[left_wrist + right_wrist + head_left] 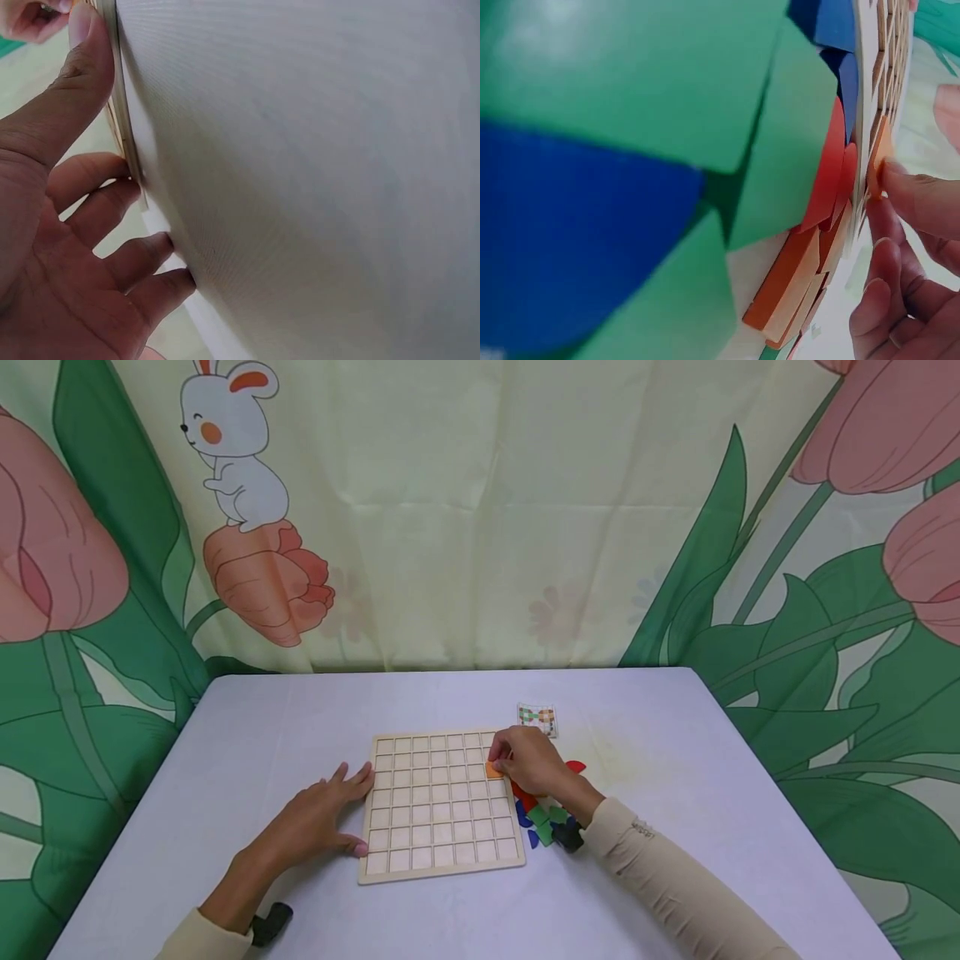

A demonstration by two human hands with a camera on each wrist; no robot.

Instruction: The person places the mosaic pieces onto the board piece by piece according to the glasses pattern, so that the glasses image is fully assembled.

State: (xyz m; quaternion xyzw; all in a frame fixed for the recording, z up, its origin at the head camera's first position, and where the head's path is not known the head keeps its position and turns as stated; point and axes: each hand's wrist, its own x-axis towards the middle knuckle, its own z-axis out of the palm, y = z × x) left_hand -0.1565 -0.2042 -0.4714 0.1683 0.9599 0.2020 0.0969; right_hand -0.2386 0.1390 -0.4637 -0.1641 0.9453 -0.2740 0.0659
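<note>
A square wooden grid board (440, 812) lies flat on the table, its cells bare except near the upper right. There my right hand (534, 762) pinches an orange tile (879, 159) between thumb and fingertips, over a cell by the board's right edge. My left hand (318, 818) rests against the board's left edge, fingers spread, the thumb (86, 56) at the rim. Close by my right wrist lies a loose pile of flat pieces: green tiles (542, 827), blue pieces (577, 240), red pieces (576, 767) and orange ones (784, 281), partly hidden under the forearm.
A small pattern card (537, 718) with a coloured grid picture lies behind my right hand. The white-covered table (300, 727) ends at a printed curtain (450, 527) with a rabbit and tulips. Black cameras sit at both wrists.
</note>
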